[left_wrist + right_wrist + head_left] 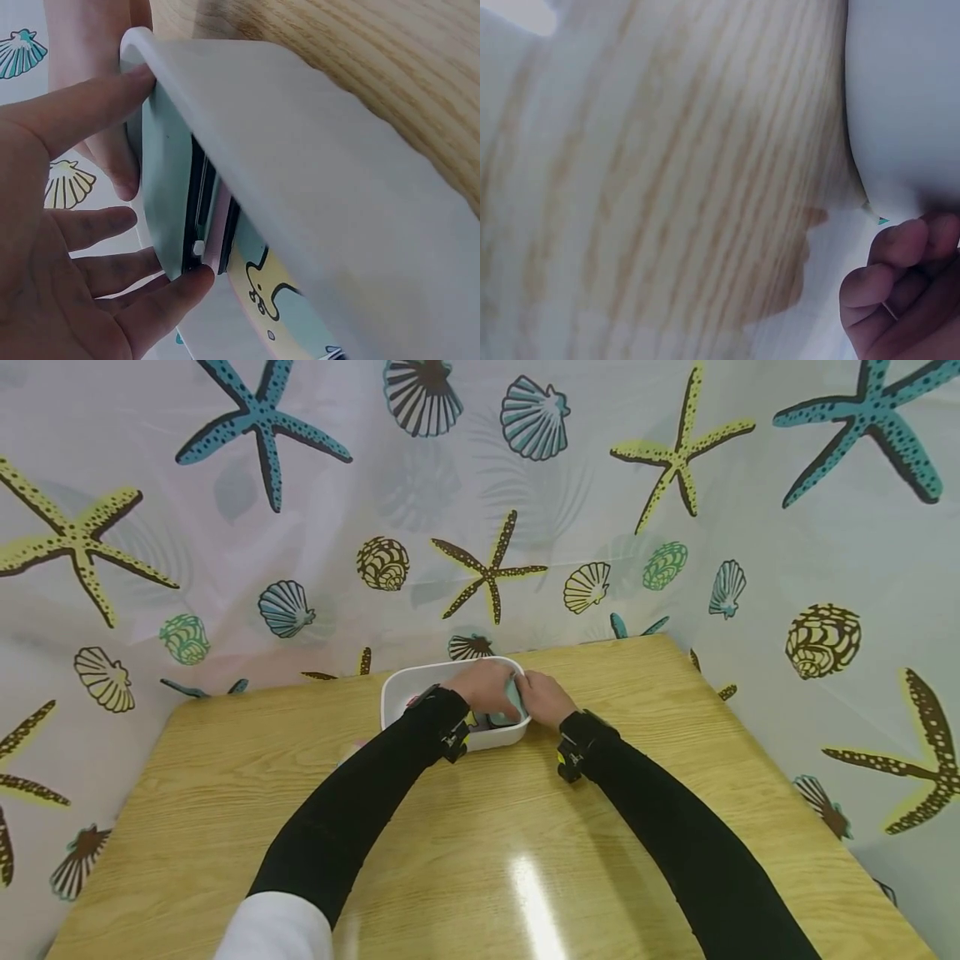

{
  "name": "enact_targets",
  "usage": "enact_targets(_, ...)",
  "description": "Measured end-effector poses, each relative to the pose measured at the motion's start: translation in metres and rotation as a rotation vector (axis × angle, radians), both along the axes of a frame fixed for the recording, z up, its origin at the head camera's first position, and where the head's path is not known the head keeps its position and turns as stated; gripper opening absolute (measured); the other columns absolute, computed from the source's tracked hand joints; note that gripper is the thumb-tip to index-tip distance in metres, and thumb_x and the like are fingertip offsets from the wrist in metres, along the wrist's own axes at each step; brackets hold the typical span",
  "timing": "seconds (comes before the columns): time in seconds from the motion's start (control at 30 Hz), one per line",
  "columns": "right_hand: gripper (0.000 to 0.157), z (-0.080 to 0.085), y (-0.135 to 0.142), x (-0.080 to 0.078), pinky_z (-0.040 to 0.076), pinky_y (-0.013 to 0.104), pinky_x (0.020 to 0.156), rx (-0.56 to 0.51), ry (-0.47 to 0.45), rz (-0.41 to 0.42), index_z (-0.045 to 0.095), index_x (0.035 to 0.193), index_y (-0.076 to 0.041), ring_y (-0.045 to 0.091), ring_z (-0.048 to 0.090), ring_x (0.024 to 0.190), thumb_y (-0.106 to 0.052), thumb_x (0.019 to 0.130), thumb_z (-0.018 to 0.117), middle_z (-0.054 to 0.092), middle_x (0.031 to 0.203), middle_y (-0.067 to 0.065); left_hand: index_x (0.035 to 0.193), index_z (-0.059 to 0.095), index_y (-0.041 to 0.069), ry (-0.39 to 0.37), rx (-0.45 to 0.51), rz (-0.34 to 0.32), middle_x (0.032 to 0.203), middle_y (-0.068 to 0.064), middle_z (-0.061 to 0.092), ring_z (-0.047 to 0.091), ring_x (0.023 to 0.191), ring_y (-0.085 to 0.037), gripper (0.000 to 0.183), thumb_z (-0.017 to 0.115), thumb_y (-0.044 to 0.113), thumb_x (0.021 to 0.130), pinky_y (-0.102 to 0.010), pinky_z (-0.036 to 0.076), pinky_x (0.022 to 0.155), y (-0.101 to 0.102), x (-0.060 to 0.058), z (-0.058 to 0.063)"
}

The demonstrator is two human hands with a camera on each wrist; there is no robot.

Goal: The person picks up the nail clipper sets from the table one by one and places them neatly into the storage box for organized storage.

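Leaning over the table (225, 768), I have both arms stretched forward, a white cuff (277, 927) showing high on the left one. Just left of the bin (491, 742) lies a small pinkish thing (352, 750), partly hidden by my black left sleeve (352, 818). Inside the bin sits something red (412, 700) (too small to make out), then a yellow-and-green pack (274, 315) and a pink slab (217, 232) with dark edges. My left hand (483, 685) holds the green case (166, 172), thumb at one edge and fingertips at another; the case stands on edge inside the bin, against its right end. Close beside it, my right hand (546, 697) grips that end, fingers curled at the rim. Farther right, the shell-print curtain (892, 710) hangs beyond the table.
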State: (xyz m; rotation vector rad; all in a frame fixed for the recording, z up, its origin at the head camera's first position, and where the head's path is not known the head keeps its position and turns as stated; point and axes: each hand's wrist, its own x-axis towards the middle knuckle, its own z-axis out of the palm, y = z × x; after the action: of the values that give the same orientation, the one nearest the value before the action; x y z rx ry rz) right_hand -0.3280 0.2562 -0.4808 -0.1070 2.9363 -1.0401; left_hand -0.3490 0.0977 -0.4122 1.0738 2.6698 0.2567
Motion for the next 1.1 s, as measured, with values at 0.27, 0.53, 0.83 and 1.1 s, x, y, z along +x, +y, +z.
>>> enact_targets(0.27, 0.053, 0.001, -0.001, 0.002, 0.047, 0.046, 0.093, -0.002, 0.013, -0.001, 0.061, 0.124, 0.000, 0.029, 0.062, 0.101, -0.034, 0.111, 0.022, 0.065, 0.111, 0.017, 0.129, 0.062, 0.014, 0.027, -0.005, -0.003, 0.124, -0.002, 0.067, 0.061, 0.108, -0.020, 0.061, 0.081, 0.045, 0.081, -0.034, 0.047, 0.096, -0.001, 0.000, -0.003)
enact_targets(0.53, 0.055, -0.002, -0.003, 0.000, 0.046, 0.047, 0.099, 0.002, 0.023, 0.018, 0.060, 0.130, 0.000, 0.031, 0.063, 0.112, -0.034, 0.112, 0.021, 0.066, 0.121, 0.019, 0.134, 0.059, 0.013, 0.020, -0.007, 0.007, 0.130, -0.002, 0.064, 0.060, 0.115, -0.020, 0.066, 0.080, 0.048, 0.082, -0.034, 0.046, 0.100, -0.006, 0.002, -0.003)
enact_targets(0.83, 0.054, -0.002, -0.004, 0.000, 0.046, 0.042, 0.089, -0.008, 0.004, 0.002, 0.061, 0.123, 0.000, 0.027, 0.060, 0.097, -0.033, 0.111, 0.021, 0.065, 0.109, 0.015, 0.147, 0.050, 0.011, -0.004, 0.074, 0.015, 0.144, -0.008, 0.056, 0.047, 0.137, -0.028, 0.064, 0.067, 0.045, 0.095, -0.040, 0.040, 0.106, -0.030, 0.014, 0.012)
enact_targets(1.1, 0.055, -0.002, -0.001, -0.001, 0.047, 0.043, 0.093, -0.010, -0.024, -0.040, 0.058, 0.130, 0.003, 0.027, 0.059, 0.098, -0.033, 0.110, 0.022, 0.064, 0.111, 0.016, 0.146, 0.051, 0.010, 0.047, 0.157, 0.039, 0.149, -0.009, 0.052, 0.040, 0.143, -0.031, 0.059, 0.063, 0.042, 0.098, -0.044, 0.036, 0.114, -0.081, 0.034, 0.034)
